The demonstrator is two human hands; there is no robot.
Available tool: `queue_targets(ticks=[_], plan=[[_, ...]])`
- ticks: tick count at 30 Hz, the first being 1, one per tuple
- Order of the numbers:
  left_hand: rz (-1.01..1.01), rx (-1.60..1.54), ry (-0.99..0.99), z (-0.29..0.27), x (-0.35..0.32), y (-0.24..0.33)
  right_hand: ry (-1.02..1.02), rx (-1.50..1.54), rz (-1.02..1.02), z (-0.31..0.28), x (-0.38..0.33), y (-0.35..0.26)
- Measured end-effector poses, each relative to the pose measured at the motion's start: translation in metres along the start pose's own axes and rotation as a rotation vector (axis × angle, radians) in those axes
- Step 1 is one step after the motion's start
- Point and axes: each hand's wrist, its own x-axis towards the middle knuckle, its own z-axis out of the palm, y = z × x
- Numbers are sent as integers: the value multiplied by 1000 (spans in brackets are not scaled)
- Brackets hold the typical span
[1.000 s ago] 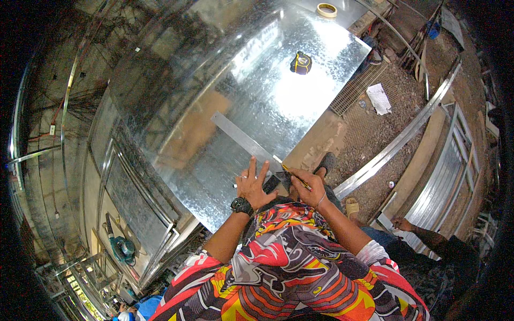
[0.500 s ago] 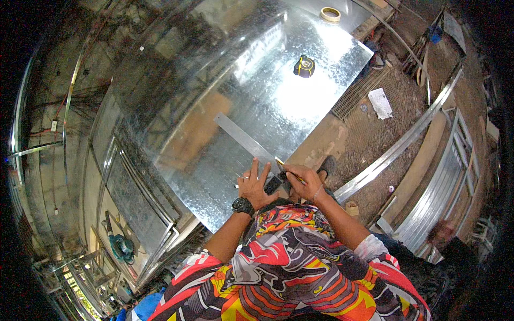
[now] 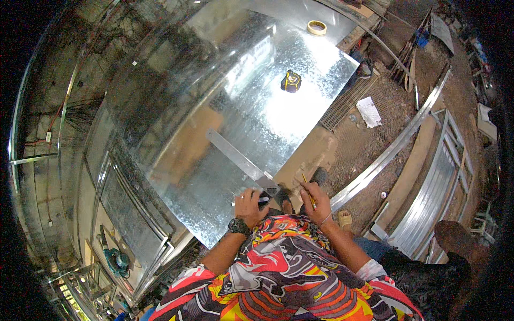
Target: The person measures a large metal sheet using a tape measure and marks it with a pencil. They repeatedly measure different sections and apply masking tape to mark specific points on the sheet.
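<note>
A galvanized metal sheet (image 3: 184, 200) lies before me, its near corner close to my body. On it rests a try square with a long steel blade (image 3: 235, 155) and a dark stock beside the sheet's right edge. My left hand (image 3: 250, 207), a black watch on its wrist, curls its fingers round the stock, which it partly hides. A thin pale piece by those fingers is too small to name. Off the sheet's edge, my right hand (image 3: 316, 199) grips a yellow pencil (image 3: 304, 177), tip pointing away from me.
A black-and-yellow tape measure (image 3: 290, 81) and a masking tape roll (image 3: 316, 28) sit farther up the sheet. Metal bars (image 3: 393, 160) and a ribbed panel (image 3: 420, 214) lie on the right. A teal power tool (image 3: 116, 261) is at lower left. Another person's dark sleeve (image 3: 450, 267) shows at lower right.
My right hand has drawn back from the square's blade, taking the pencil rightward off the sheet. My left hand has gone from spread fingers on the square to curled round its stock.
</note>
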Motion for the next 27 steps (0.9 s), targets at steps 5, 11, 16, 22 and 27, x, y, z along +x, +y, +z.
queue_targets(ticks=[5,11,16,22,27], plan=[[26,-120,121,-5,0,15,-44,-306,-78,20,43,1],[-79,-294,125,-16,-15,15,-235,-421,-293,70,117,5],[-199,-341,53,-65,-31,21,-185,-440,-253,85,127,3],[-155,-261,118,-97,-17,5,109,-161,-221,77,143,-1],[-83,-140,241,-57,68,-27,52,-398,-120,22,102,70]])
